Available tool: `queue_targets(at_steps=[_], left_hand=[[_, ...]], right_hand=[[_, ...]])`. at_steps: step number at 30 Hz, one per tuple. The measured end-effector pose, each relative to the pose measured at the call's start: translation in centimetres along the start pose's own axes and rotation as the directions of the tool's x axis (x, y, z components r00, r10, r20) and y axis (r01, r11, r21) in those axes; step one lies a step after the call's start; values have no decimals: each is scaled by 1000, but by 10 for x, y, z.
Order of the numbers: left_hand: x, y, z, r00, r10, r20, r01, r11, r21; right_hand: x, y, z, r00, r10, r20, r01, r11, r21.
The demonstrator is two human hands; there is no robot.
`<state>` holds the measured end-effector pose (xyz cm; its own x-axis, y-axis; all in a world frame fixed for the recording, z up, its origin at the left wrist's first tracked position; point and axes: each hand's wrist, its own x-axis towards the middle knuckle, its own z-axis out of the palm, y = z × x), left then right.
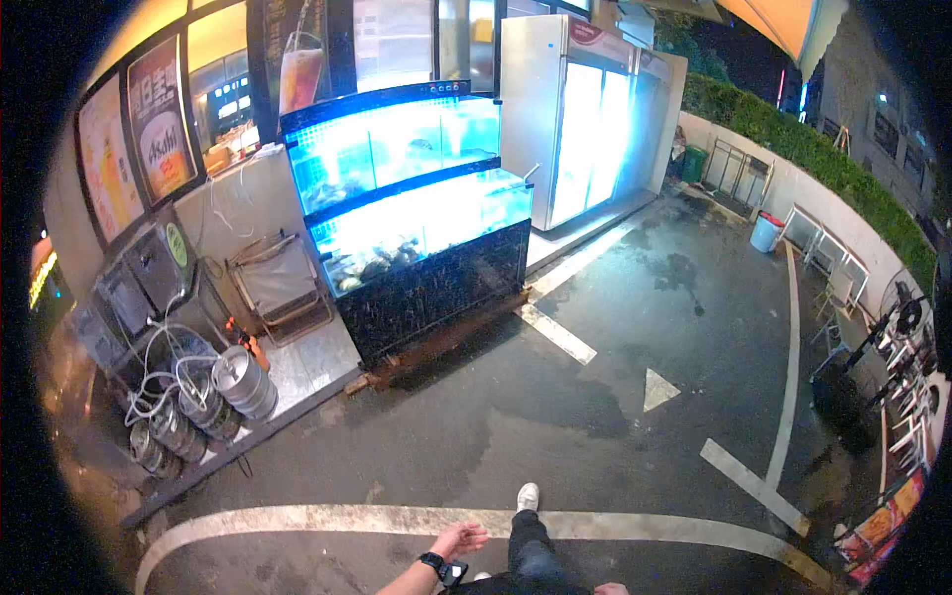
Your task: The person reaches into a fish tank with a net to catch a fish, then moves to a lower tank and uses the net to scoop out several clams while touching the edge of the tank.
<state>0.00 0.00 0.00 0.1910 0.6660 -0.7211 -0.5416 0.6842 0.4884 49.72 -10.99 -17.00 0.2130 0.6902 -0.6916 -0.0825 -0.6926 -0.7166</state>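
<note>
At the bottom of the head view, my left hand (459, 540) hangs over the pavement with its fingers loosely apart and nothing in them. A dark watch (432, 562) is on that wrist. Only a sliver of my right hand (611, 589) shows at the lower edge, its fingers cut off by the frame. Neither hand touches anything I can see. Between them, my leg in dark trousers (531, 543) reaches forward, and a white shoe (529, 497) stands at the painted white line (397, 518).
Ahead is a lit two-tier fish tank (397, 149), with a glass-door fridge (595, 129) to its right. Several metal kegs (245, 382) with hoses and a folded chair (276, 283) stand left. A blue bucket (766, 232) and stacked furniture (907, 397) line the right wall. The ground is partly wet.
</note>
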Motion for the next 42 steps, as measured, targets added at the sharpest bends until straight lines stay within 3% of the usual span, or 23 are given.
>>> queue_targets(at_steps=[1,2,3,7,9,11,14,16,19,20,21,23,24,25,27,28,31,33,34,35,37,41,42], left_hand=[[-1,-14,-5,1000,-9,30,9,1000,-25],[-3,-23,-7,998,-51,-31,50,998,-34],[61,61,8,989,-108,-101,108,994,-7],[96,141,41,983,-78,-165,76,997,-16],[101,182,66,991,-15,-132,15,1000,2],[131,209,72,992,1,-125,-7,999,-47],[154,221,83,983,-65,-173,37,987,-158],[178,237,91,977,-157,-146,118,963,-242],[212,269,82,982,-129,-137,73,933,-353],[223,290,87,966,-155,-206,103,964,-243],[245,298,80,969,-147,-199,93,962,-258],[307,314,50,959,-257,-120,245,963,-110],[316,331,55,983,-111,-146,99,991,-87],[332,360,60,988,-89,-123,78,992,-95],[350,424,78,990,-34,-135,20,994,-103],[357,459,83,977,-84,-197,58,989,-138],[383,532,80,961,65,-268,-99,988,-116],[409,571,59,949,136,-284,-177,976,-123],[420,589,47,932,157,-327,-199,975,-99],[434,599,28,910,204,-361,-266,955,-133],[414,639,31,799,200,-567,-361,913,-187],[418,672,-16,688,181,-703,-479,841,-252],[416,675,-27,592,219,-775,-604,757,-248]], right_hand=[[-27,-34,-3,978,96,186,3,882,-471],[-36,-57,4,917,253,308,119,564,-817],[66,-116,65,906,215,364,172,598,-783],[179,-203,88,928,240,285,-69,862,-501],[229,-265,117,994,56,96,-22,947,-321],[236,-373,169,999,-25,49,38,954,-297],[300,-469,230,968,-161,190,235,845,-481],[306,-530,286,939,-226,259,323,838,-441],[318,-564,353,889,-221,400,379,845,-376],[322,-565,373,874,-160,459,367,837,-406],[329,-565,390,854,-101,511,360,824,-437],[352,-565,414,772,-73,631,462,747,-478],[360,-573,425,771,-80,632,496,699,-516],[370,-585,433,771,-88,631,527,644,-554],[403,-611,442,789,-55,612,439,748,-498],[411,-634,442,794,-55,606,447,729,-519],[451,-694,442,890,-3,456,316,726,-611],[487,-730,449,904,-197,379,325,893,-312],[501,-749,452,887,-320,334,401,892,-211],[506,-769,458,864,-421,274,465,878,-115],[501,-815,489,915,-380,134,382,924,9],[548,-856,557,895,-422,144,425,905,7],[556,-870,579,892,-435,123,437,899,4]])
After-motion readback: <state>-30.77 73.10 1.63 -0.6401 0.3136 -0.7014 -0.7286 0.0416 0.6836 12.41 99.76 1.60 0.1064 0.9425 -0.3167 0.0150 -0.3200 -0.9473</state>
